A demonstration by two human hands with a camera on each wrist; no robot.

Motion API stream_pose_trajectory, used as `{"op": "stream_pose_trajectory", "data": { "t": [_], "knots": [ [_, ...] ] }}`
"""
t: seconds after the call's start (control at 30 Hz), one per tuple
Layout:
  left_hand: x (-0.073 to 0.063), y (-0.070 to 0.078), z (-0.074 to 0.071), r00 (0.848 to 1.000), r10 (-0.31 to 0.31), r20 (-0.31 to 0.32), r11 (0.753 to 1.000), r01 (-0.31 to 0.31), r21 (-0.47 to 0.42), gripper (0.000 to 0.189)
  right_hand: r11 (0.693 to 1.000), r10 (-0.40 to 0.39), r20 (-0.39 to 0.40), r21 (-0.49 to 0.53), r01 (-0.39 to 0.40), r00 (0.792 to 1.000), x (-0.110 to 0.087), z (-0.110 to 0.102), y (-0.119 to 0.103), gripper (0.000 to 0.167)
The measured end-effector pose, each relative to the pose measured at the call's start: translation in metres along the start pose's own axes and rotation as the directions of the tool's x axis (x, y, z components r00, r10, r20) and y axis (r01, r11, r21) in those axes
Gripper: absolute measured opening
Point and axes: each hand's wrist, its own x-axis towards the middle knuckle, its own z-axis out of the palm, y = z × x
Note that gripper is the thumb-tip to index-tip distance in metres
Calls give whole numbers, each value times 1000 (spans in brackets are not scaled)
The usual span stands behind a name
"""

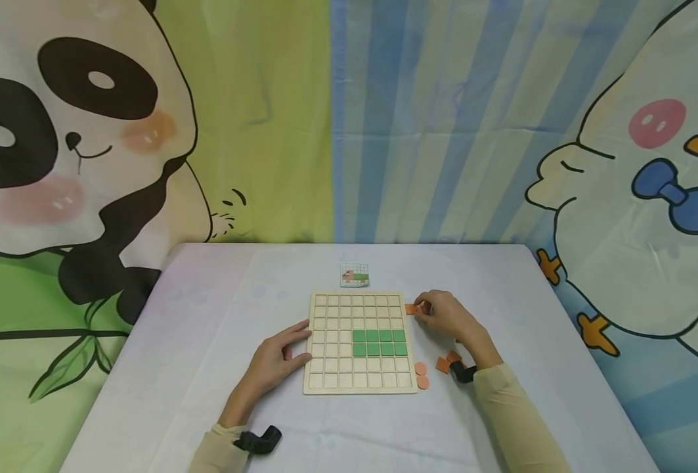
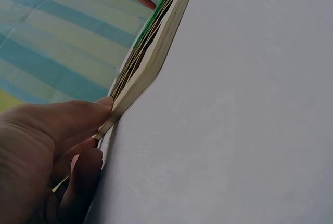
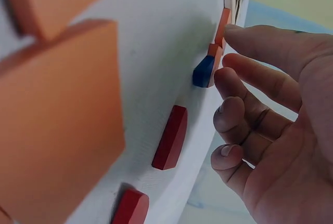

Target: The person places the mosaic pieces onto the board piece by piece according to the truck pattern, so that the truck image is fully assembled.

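A pale wooden grid board (image 1: pixel 327 381) lies on the table, with two rows of green square tiles (image 1: pixel 379 343) at its right side. My left hand (image 1: pixel 273 360) is at the board's left edge, thumb and fingertip against the frame. In the left wrist view, a fingertip of the left hand (image 2: pixel 57 135) touches the board's edge (image 2: pixel 151 63). Beyond the board's upper right edge, my right hand (image 1: pixel 446 315) is over an orange tile (image 1: pixel 410 309). The right wrist view shows the thumb of the right hand (image 3: pixel 281 83) at an orange tile (image 3: pixel 222 29), fingers loosely bent beside a blue piece (image 3: pixel 203 71).
A small picture card (image 1: pixel 354 275) lies behind the board. Two orange round pieces (image 1: pixel 421 368) sit by its lower right corner. Orange squares (image 1: pixel 442 365) lie under the right wrist, large in the right wrist view, where dark red pieces (image 3: pixel 170 138) show too. Printed curtains hang behind the table.
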Motion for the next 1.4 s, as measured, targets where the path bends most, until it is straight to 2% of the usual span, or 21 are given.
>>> {"op": "stream_pose_trajectory", "data": {
  "t": [0.77,1.07,1.4],
  "knots": [
    [0,1,3,1000,9,-28,1000,-8,27,56,1000,-26,17,-3,26,1000,6,0,7,25],
    [-1,0,0,1000,13,-6,999,-13,38,56,1000,5,18,-10,-4,1000,5,-1,7,24],
    [-1,-1,0,1000,22,-7,999,-22,34,56,1000,18,-14,-8,-18,1000,1,1,7,25]
  ]
}}
